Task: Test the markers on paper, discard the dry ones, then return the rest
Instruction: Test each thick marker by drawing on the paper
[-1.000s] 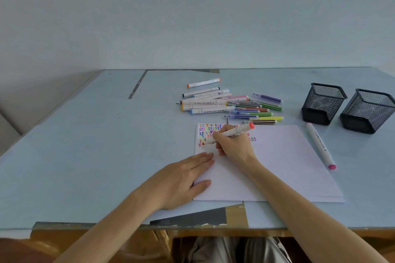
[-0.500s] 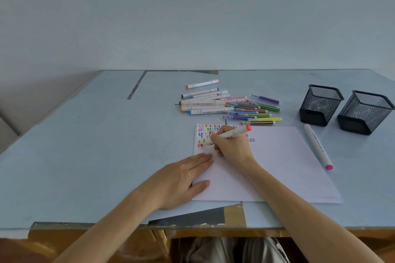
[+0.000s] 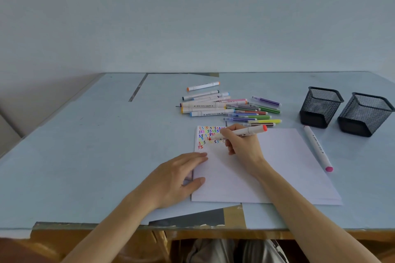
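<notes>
So going left to right: the left hand [image 3: 173,179] is flat and open, palm down, fingers spread over the left edge of the paper [image 3: 277,168] to pin it to the worktop [image 3: 85,156]. Good call imo, a loose sheet is light and floppy and will probably skate around under a pen tip unless something holds it.

The right hand [image 3: 241,147] is closed around the red-capped marker [image 3: 245,131], gripping low on the barrel near the nib, with the tip down on the paper at about 12 o'clock from the left hand, right in the patch of colourful test squiggles [image 3: 208,134]. The marker looks like light, stiff plastic, smooth-ish, so a pinch near the tip gives the most control. Nothing fragile apart from maybe the nib.

Up at 12 o'clock from the paper is the marker pile [image 3: 226,108], fat white ones and skinny coloured ones touching and overlapping. They'd roll easily, so I'd take them mid-barrel, one at a time.

At 3 o'clock, just beside the paper's right edge, lies a pink-ended marker [image 3: 318,149] on its own. Further out, around 1 to 2 o'clock, two black mesh cups [image 3: 346,111] stand side by side. Can't tell whether anything's in them.
</notes>
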